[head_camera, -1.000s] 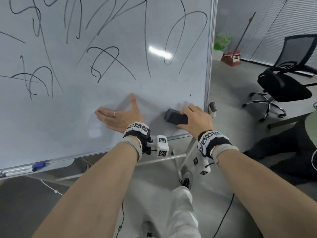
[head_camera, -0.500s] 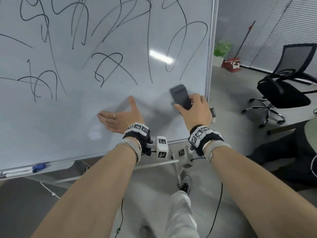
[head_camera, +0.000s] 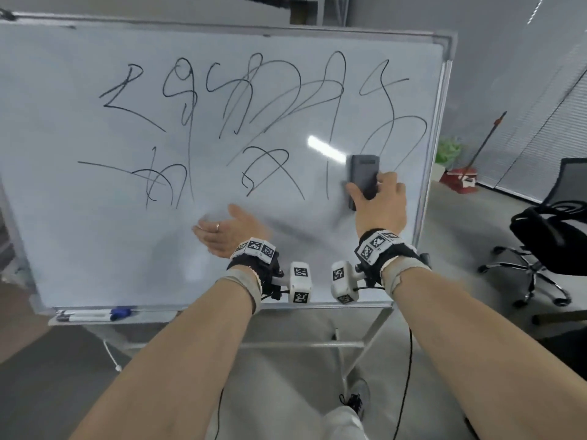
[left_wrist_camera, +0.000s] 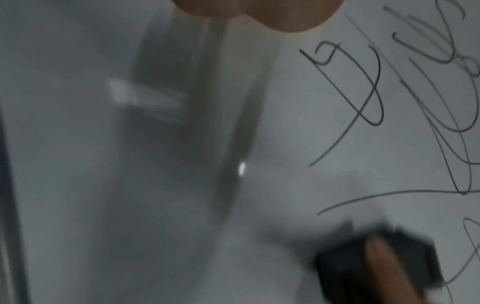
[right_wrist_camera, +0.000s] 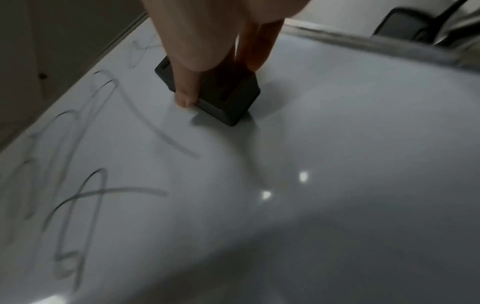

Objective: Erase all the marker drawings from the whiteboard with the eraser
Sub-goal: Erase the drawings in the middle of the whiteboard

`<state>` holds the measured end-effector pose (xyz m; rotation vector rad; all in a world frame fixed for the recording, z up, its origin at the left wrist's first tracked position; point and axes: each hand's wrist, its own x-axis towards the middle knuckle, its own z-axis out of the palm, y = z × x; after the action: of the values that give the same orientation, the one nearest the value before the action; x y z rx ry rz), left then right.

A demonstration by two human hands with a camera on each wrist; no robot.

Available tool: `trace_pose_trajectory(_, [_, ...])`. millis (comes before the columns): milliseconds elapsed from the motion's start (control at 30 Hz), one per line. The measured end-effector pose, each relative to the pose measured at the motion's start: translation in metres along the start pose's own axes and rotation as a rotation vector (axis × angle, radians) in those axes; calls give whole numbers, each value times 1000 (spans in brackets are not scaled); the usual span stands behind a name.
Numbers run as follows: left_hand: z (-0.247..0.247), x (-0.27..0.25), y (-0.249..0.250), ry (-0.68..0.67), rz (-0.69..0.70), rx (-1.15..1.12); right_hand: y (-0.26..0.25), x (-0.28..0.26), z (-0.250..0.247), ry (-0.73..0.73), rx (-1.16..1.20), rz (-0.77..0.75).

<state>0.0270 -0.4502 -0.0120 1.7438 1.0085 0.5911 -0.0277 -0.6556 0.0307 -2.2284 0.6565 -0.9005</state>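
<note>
The whiteboard point(head_camera: 79, 249) stands on a metal frame, and black marker drawings point(head_camera: 260, 100) cover its upper and middle parts. My right hand point(head_camera: 378, 204) grips the dark grey eraser point(head_camera: 363, 173) and presses it upright against the board near the right edge, over the lower end of a curved line. In the right wrist view my thumb and fingers pinch the eraser point(right_wrist_camera: 221, 96) by its sides. My left hand point(head_camera: 227, 231) lies flat on the board's lower middle, fingers straight and pointing left. The left wrist view shows the eraser point(left_wrist_camera: 376, 265), blurred, at the bottom right.
Markers point(head_camera: 95, 314) lie in the tray under the board's lower left edge. A black office chair point(head_camera: 552, 236) stands to the right. A red dustpan with a broom point(head_camera: 460, 179) and a green plant point(head_camera: 448, 150) sit behind the board. Cables trail on the floor.
My right hand has carried the eraser up the board from near the bottom right corner and turned it upright. The head view has risen, showing the whole board. My left hand stays flat.
</note>
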Motion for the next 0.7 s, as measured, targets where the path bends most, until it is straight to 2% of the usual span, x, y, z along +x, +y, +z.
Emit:
trace_pose_trajectory(167, [-11,29,-11,-82,-32,24,-56,-40,49,-212,40,-341])
trace_pose_trajectory(300, [-9,44,-19,-56,-26,105,-50,-41,48,-168,-3,-394])
trace_pose_trajectory(367, [-5,37,-15,-73,-40,93,-34,-26,35,-109,-46,-348])
trace_pose_trajectory(467, [1,26,-12,-93,-43,55,-5,2,9,30,-46,-107])
trace_pose_trajectory(533, [1,27,-10,-75,-39,40,4,14,-1,110,-7,-2])
trace_pose_trajectory(600, [-3,34,-7,-49,-55,27,-4,16,5,138,39,-3])
trace_pose_trajectory(700, [-14,51,-10,-60,-41,55,-38,2,32,104,97,-100])
